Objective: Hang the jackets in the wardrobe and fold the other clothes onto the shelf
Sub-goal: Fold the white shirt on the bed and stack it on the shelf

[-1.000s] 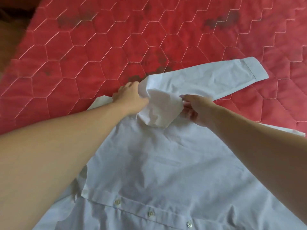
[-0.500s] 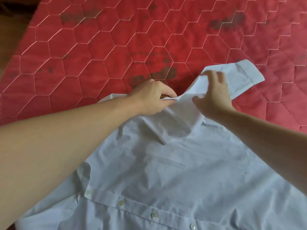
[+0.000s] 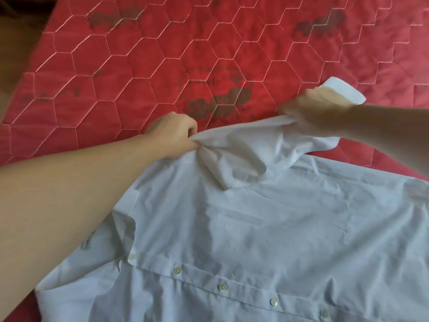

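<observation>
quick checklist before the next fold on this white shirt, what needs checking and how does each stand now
1. Left hand has a hold on the shirt: ok, it pinches fabric at the shoulder.
2. Right hand has a hold on the sleeve: ok, fingers curl round bunched cloth near the cuff.
3. Sleeve pulled straight: not ok, it is crumpled between the hands.
4. Shirt body lies flat on the red quilt: mostly ok, light wrinkles only.
5. Button placket closed: ok for the buttons in view; the lower part runs out of frame.
6. Other sleeve's position: cannot tell, the left arm covers it.
</observation>
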Available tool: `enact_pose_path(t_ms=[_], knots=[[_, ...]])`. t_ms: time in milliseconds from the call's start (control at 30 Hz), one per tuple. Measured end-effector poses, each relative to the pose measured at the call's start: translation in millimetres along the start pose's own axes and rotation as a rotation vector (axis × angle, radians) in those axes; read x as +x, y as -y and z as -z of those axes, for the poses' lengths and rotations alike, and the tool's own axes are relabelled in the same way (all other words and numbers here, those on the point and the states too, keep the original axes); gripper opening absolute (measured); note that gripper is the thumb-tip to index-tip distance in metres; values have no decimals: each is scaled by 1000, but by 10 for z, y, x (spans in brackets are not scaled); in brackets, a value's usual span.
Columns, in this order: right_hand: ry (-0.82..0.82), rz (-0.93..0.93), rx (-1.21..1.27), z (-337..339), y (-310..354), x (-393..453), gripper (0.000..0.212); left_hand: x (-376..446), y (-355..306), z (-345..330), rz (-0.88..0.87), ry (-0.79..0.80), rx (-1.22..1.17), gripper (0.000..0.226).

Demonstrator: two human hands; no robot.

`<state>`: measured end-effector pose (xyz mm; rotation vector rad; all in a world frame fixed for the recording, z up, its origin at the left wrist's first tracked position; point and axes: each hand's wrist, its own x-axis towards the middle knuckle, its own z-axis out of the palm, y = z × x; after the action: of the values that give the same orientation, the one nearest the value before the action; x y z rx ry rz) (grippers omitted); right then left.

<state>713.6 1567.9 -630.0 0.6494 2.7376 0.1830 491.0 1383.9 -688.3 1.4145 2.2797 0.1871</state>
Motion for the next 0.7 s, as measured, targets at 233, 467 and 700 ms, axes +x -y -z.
enact_pose_path(t_ms=[233, 467, 700], knots=[[82, 86, -83, 486, 430, -216, 14, 106, -2, 101, 382, -224, -107, 33], [456, 215, 408, -132, 1108, -646, 25, -62, 27, -48, 429, -198, -19, 21], [921, -333, 786, -233, 807, -603, 40, -142, 96, -112, 447, -210, -45, 17]])
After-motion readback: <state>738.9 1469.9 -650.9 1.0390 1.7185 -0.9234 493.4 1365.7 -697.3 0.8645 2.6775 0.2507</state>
